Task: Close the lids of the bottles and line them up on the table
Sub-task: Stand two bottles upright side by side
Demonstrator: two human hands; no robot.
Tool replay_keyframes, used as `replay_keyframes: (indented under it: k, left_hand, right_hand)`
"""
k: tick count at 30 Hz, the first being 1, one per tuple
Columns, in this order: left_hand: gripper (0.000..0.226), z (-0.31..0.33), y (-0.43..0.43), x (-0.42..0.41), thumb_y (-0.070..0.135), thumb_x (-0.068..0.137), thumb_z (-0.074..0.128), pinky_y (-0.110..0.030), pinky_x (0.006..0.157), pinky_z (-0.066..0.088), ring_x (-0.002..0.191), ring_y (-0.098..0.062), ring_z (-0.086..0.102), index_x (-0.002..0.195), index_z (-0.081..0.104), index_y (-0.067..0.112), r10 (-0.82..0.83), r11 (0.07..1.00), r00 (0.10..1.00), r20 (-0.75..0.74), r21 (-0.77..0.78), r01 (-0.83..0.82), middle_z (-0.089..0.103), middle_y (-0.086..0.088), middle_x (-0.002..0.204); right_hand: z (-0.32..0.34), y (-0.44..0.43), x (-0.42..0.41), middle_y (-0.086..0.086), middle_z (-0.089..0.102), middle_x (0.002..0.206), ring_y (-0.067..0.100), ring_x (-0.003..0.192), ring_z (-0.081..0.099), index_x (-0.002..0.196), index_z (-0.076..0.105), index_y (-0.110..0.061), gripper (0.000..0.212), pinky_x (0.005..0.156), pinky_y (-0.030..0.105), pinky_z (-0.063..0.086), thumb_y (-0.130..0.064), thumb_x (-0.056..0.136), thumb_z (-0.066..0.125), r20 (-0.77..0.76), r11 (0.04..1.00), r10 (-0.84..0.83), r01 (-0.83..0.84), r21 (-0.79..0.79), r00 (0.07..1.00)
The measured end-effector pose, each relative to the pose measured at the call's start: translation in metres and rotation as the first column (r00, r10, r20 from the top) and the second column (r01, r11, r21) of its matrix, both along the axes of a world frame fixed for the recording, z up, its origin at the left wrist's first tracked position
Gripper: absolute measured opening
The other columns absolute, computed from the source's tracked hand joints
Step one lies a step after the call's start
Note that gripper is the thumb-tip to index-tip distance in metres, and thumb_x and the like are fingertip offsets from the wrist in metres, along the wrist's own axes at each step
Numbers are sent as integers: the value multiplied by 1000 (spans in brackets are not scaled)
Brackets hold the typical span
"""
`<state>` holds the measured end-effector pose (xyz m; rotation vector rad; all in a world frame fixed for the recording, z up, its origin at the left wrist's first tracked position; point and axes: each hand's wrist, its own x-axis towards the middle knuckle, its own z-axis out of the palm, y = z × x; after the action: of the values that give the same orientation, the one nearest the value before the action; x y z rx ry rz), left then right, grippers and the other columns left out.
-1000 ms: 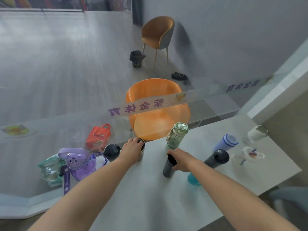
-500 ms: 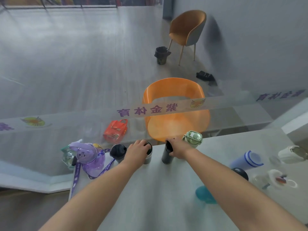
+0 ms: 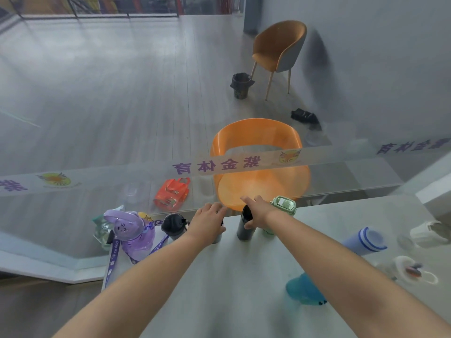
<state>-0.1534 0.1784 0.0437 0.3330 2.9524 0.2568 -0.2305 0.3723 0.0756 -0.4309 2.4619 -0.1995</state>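
Along the far edge of the white table (image 3: 231,284) stands a row of bottles: a clear greenish one (image 3: 101,231), a purple bunny bottle (image 3: 131,234), a black-lidded bottle (image 3: 173,225), a grey cup (image 3: 218,237), a slim black bottle (image 3: 244,229) and a pale green bottle (image 3: 283,205). My left hand (image 3: 209,222) covers the grey cup's top, fingers curled over it. My right hand (image 3: 259,210) is at the slim black bottle. Its fingers stretch straight past the top and its thumb touches the near side.
A blue-and-white striped bottle (image 3: 366,240) lies on its side at the right. Nearby are a teal bottle (image 3: 305,289), a white lidded piece (image 3: 429,231) and a clear lid with a ring (image 3: 412,272). A glass wall rises at the table's far edge, with an orange chair (image 3: 258,172) behind it.
My right hand carried the slim black bottle from mid-table to the far edge beside the grey cup, then straightened its fingers. My left hand stayed on the grey cup.
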Motion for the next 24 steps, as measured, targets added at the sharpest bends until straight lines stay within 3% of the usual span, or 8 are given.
replay_keyframes:
  k: [4, 8, 11, 16, 24]
  left_hand:
    - [78, 24, 26, -19, 45, 86, 67, -45, 104, 41, 132, -30, 39, 148, 23, 26, -32, 992, 999, 26, 119, 28, 35, -4, 150]
    - [84, 32, 57, -34, 46, 82, 70, -49, 101, 44, 132, -32, 37, 148, 19, 31, -17, 984, 992, 121, 180, -5, 29, -3, 152]
    - [83, 30, 78, -38, 43, 81, 71, -50, 101, 44, 133, -34, 34, 147, 21, 32, -26, 987, 985, 170, 159, -1, 27, -5, 153]
    - [75, 18, 96, -46, 35, 85, 69, -52, 101, 43, 132, -38, 34, 145, 25, 34, 24, 992, 970, 243, 114, -53, 26, -9, 153]
    - [58, 12, 108, -51, 26, 85, 67, -47, 94, 47, 111, -38, 49, 137, 41, 24, 24, 996, 959, 282, 77, -48, 45, -12, 125]
  right_hand:
    - [34, 22, -17, 3, 26, 160, 29, 142, 35, 153, 22, -38, 86, 110, 46, 42, -37, 85, 74, -143, 995, 43, -54, -80, 989]
    - [40, 66, -27, 6, 20, 163, 30, 149, 20, 153, 20, -40, 88, 119, 48, 27, -47, 83, 73, -176, 1000, 24, -24, 4, 984]
    - [27, 87, -28, 8, 22, 161, 33, 145, 28, 152, 21, -41, 92, 115, 50, 35, -46, 79, 77, -89, 998, -40, 45, 54, 995]
    - [4, 101, -25, 12, 41, 139, 35, 119, 55, 147, 29, -37, 83, 101, 45, 50, -33, 81, 78, 0, 996, -73, 73, -50, 997]
    - [-7, 110, -25, 11, 44, 126, 34, 107, 58, 144, 33, -38, 79, 94, 43, 53, -30, 80, 79, -26, 987, -88, 83, -134, 996]
